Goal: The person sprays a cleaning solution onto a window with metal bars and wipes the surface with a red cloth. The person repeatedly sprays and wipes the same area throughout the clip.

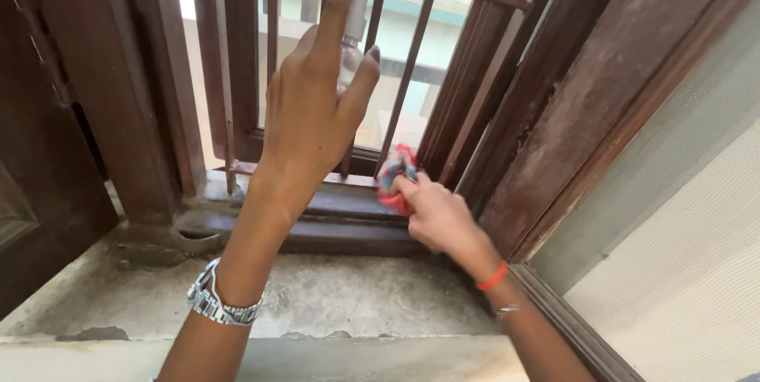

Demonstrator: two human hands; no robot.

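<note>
At the window's lower right corner the right hand (439, 216) is clenched on a red-and-blue cloth (396, 176) pressed to the wooden sill rail (340, 220); the left hand (313, 109) grasps a clear spray bottle (352, 41) up by the bars (412, 57). Wiping well likely means short strokes along the rail, as bars and frame (570, 105) crowd the corner above the dusty concrete ledge (332, 299)

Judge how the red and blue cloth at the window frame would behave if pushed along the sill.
The cloth is bunched in the right hand, so it is probably floppy and light. Pressed against the wooden frame, it would likely crumple or drag rather than slide cleanly. It seems unlikely to roll or break.
</note>
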